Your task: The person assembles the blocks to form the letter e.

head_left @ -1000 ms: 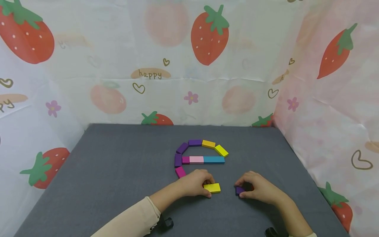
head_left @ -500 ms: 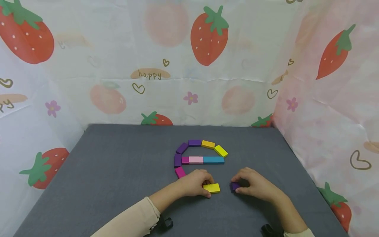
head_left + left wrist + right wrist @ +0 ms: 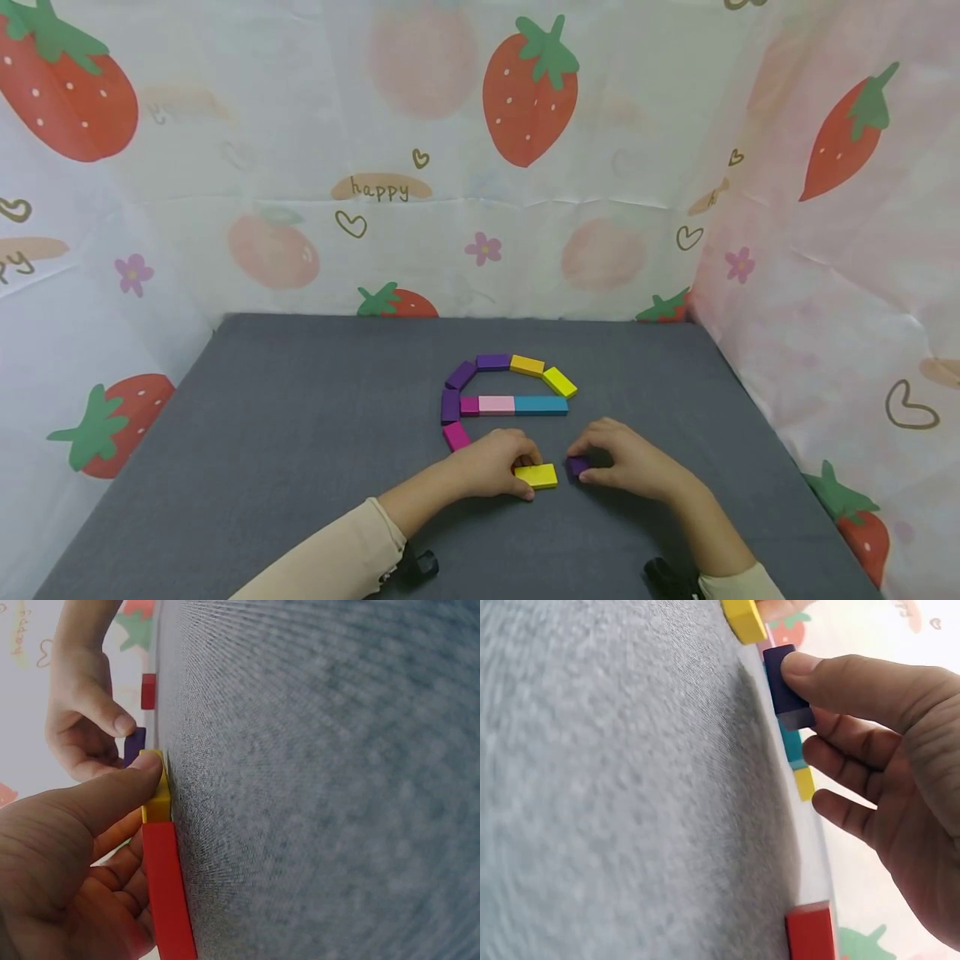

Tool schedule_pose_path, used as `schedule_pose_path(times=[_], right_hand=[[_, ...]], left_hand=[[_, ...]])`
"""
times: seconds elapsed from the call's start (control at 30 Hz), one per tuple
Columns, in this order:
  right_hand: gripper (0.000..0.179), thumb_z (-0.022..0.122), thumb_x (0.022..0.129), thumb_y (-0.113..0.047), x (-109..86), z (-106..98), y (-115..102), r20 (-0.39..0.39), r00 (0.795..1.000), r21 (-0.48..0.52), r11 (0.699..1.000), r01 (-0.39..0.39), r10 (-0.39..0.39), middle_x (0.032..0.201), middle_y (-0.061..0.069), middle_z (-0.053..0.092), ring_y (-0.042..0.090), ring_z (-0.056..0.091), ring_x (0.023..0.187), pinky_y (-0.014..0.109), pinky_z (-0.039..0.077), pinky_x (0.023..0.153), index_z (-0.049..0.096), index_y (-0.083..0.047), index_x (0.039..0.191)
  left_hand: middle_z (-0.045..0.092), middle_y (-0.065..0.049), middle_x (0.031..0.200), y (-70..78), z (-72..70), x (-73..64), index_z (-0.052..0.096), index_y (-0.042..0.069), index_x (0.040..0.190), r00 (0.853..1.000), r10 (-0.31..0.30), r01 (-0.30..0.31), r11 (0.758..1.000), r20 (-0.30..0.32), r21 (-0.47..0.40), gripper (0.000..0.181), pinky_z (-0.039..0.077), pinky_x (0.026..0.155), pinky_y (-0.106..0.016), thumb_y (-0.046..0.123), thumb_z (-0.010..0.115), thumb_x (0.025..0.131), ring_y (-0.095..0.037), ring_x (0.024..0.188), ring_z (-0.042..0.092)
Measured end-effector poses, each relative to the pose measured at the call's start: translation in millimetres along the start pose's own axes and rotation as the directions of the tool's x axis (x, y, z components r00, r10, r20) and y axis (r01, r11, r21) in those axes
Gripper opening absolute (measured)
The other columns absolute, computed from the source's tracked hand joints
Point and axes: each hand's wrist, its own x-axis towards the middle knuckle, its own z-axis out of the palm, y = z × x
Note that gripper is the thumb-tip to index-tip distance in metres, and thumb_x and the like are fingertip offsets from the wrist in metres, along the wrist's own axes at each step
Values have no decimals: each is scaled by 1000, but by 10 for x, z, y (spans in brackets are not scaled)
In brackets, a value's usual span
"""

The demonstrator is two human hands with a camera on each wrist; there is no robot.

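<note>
My left hand (image 3: 491, 463) pinches a yellow block (image 3: 537, 477) that rests on the grey cloth, the thumb on its near side. In the left wrist view a red block (image 3: 168, 889) lies end to end with the yellow one; the left hand hides it from the head view. Between thumb and fingers my right hand (image 3: 637, 463) holds a dark purple block (image 3: 577, 466), slightly above the cloth and a short gap right of the yellow block. Beyond the hands, purple, orange and yellow blocks form an arc (image 3: 492, 362), with a pink-and-blue row (image 3: 540, 406) inside it.
A magenta block (image 3: 456, 436) continues the arc down towards the left hand. Another red block (image 3: 811, 934) stands on the cloth in the right wrist view. Grey cloth (image 3: 300, 400) covers the table, and strawberry-print curtains (image 3: 480, 167) enclose its back and sides.
My right hand has moved left and a little away from me, carrying the purple block closer to the yellow block. The left hand has stayed in place.
</note>
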Motion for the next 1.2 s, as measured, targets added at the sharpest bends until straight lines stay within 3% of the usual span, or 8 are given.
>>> schedule_pose_path(times=[0.37,1.2], right_hand=[[26,81,90,-31,114,85,-23,39,999,12,1000,-5,5,110,-20,65,7,55,108,41,49,99,73,-32,115],[26,81,89,-31,170,134,-80,62,998,31,999,-16,14,110,-20,65,8,55,107,39,49,98,73,-32,114]], left_hand=[[60,11,96,-14,6,4,72,19,112,1000,12,-12,1000,-6,2,32,50,81,-17,32,85,86,-4,87,55],[60,10,96,-16,-9,11,73,18,111,999,32,-32,999,-3,6,31,49,79,-17,31,85,86,-4,86,55]])
